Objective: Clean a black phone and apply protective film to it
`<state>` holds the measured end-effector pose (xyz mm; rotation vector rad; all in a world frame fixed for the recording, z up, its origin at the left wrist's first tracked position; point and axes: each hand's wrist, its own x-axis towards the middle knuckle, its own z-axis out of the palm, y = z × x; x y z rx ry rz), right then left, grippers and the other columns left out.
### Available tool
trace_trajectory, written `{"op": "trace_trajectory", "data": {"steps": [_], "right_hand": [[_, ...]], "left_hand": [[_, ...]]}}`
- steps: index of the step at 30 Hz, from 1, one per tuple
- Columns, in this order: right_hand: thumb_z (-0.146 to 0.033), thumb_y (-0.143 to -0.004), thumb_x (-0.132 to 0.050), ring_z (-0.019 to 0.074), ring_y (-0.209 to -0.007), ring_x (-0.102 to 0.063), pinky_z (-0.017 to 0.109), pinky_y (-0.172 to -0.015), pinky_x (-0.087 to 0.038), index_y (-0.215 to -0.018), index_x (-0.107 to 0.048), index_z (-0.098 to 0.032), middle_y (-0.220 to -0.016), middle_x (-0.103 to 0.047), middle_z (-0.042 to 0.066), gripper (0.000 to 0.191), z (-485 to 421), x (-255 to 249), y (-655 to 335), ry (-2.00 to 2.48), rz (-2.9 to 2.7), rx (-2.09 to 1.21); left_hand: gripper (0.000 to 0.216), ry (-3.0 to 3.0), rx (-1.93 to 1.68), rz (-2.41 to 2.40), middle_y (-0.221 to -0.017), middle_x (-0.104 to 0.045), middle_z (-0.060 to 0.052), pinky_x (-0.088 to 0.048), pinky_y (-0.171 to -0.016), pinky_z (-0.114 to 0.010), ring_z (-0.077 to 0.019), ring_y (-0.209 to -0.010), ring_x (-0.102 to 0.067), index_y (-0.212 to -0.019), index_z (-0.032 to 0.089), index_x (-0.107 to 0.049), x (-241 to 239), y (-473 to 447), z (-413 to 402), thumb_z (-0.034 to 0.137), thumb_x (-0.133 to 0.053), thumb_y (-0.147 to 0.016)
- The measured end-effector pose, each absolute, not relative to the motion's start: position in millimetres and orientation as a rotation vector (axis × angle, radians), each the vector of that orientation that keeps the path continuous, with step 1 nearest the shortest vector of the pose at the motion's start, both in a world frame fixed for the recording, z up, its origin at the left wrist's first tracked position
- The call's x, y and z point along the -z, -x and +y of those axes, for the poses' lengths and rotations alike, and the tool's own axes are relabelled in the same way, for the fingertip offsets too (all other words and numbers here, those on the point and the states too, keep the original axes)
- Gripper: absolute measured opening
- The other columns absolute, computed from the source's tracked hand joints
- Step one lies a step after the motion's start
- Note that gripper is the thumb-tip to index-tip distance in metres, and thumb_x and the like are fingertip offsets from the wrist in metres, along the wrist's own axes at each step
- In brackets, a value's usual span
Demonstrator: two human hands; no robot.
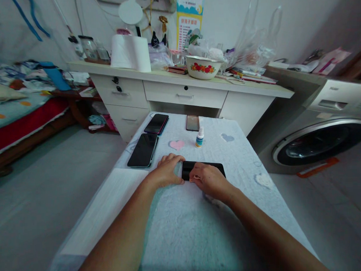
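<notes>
A black smartphone (216, 166) lies sideways on the cloth-covered table. My left hand (168, 171) grips its left end between thumb and fingers. Over the middle of the screen, my right hand (208, 178) has its fingers curled and pressed together. Whatever they may hold is too small to make out. Just behind the phone stands a small white spray bottle (199, 138) with a blue and yellow label. Two more dark phones, a nearer smartphone (143, 150) and a farther smartphone (157, 123), lie to the left. A phone-sized case or phone (192, 122) rests at the far edge.
The table's cloth (248, 212) has heart prints, and a white sheet (112, 205) covers its left side. Beyond is a white desk (185, 92) holding a floral enamel bowl (204, 67) and a paper roll (130, 52). A washing machine (316, 119) is right, a bed (22, 113) left.
</notes>
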<state>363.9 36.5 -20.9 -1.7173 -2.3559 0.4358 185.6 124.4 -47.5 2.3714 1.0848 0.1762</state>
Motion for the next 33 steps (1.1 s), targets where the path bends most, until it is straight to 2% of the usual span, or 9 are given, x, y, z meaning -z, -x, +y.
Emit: {"op": "trace_trajectory", "data": {"steps": [8, 17, 33], "right_hand": [[-0.017, -0.080, -0.057, 0.0119, -0.075, -0.056, 0.022, -0.067, -0.036, -0.081, -0.066, -0.020, -0.087, -0.060, 0.002, 0.010, 28.1, 22.2, -373.7, 1.796, -2.267, -0.405], [-0.017, -0.083, -0.053, 0.0111, -0.076, -0.056, 0.021, -0.065, -0.036, -0.089, -0.066, -0.021, -0.095, -0.059, 0.002, 0.014, 34.8, 33.2, -351.9, 1.717, -2.246, -0.377], [-0.011, -0.076, -0.054, 0.0110, -0.071, -0.052, 0.022, -0.067, -0.037, -0.076, -0.066, -0.019, -0.083, -0.056, 0.002, 0.014, 19.2, 21.2, -415.0, 1.786, -2.143, -0.590]], "left_hand": [[0.070, -2.372, -0.201, 1.079, -0.114, -0.046, -0.003, -0.039, -0.090, -0.036, -0.0276, -0.109, -0.043, -0.118, 0.029, -0.047, 47.1, -186.0, 123.6, 0.036, -0.073, -0.053], [0.071, -2.375, -0.191, 1.075, -0.117, -0.047, -0.005, -0.038, -0.092, -0.037, -0.0285, -0.112, -0.041, -0.120, 0.028, -0.047, 46.3, -186.5, 124.2, 0.038, -0.072, -0.054], [0.069, -2.370, -0.213, 1.050, -0.114, -0.048, -0.002, -0.038, -0.092, -0.036, -0.0272, -0.111, -0.042, -0.118, 0.032, -0.047, 48.4, -185.2, 125.7, 0.037, -0.071, -0.053]]}}
